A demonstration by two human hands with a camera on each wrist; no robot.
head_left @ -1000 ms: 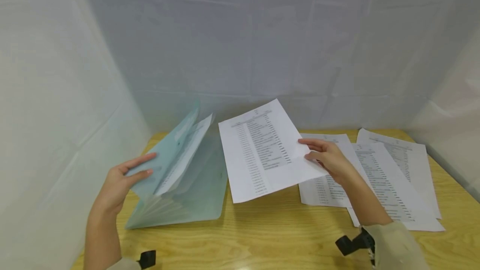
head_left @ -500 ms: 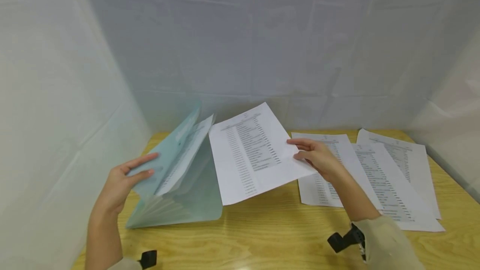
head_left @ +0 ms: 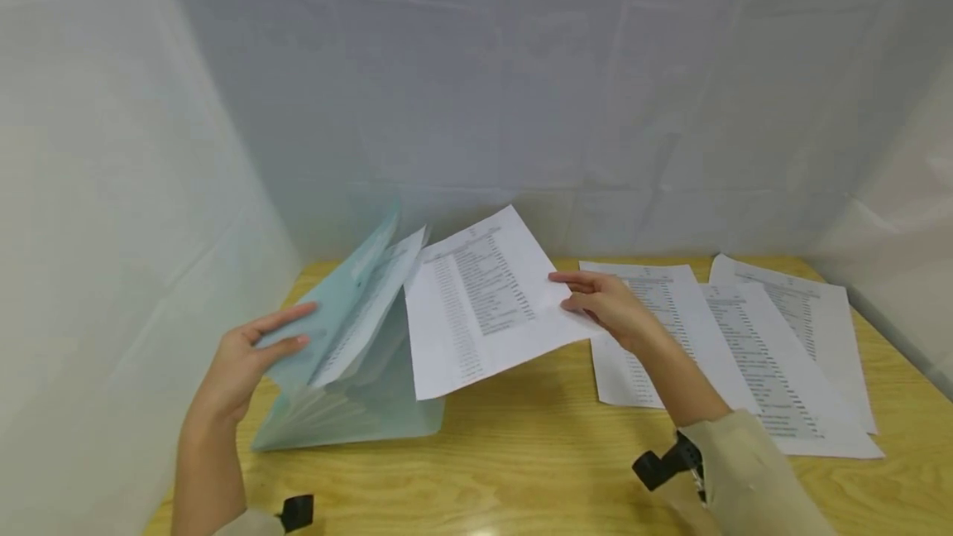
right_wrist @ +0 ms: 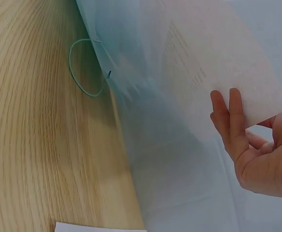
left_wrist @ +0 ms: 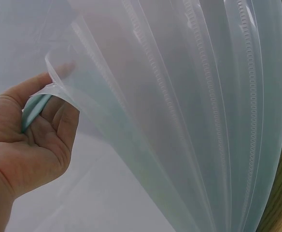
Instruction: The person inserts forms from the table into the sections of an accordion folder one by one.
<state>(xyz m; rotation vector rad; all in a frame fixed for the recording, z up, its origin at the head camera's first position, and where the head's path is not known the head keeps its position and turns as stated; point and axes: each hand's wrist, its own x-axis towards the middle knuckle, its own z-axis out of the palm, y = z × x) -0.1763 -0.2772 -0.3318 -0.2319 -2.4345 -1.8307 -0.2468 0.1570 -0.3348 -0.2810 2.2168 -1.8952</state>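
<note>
Along the bottom of the frame, the table [head_left: 514,478] is being seen first. Just above, at lower left, the folder [head_left: 390,408] is being held fanned open, its cover being gripped at the edge between the thumb and fingers of the left hand [head_left: 240,362]. Into the centre now, and the held sheet [head_left: 476,304] is being pinched near its right edge by the right hand [head_left: 614,313]; it is being tilted, its left side overlapping the folder, though whether it is being slipped inside cannot be told.

And the score? By the look of it, filing is being done and is only partway: an inner sheet [head_left: 372,313] is already being housed, leaning, within the folder. At centre right, three loose sheets [head_left: 782,375] are being seen spread, overlapping, on the table, seemingly yet to be dealt with. In the right wrist view, an elastic loop [right_wrist: 70,60] is being shown dangling from the folder's edge, so nothing is being fastened yet. Farthest off, the upper frame is being filled by pale cloth [head_left: 506,89].
</note>
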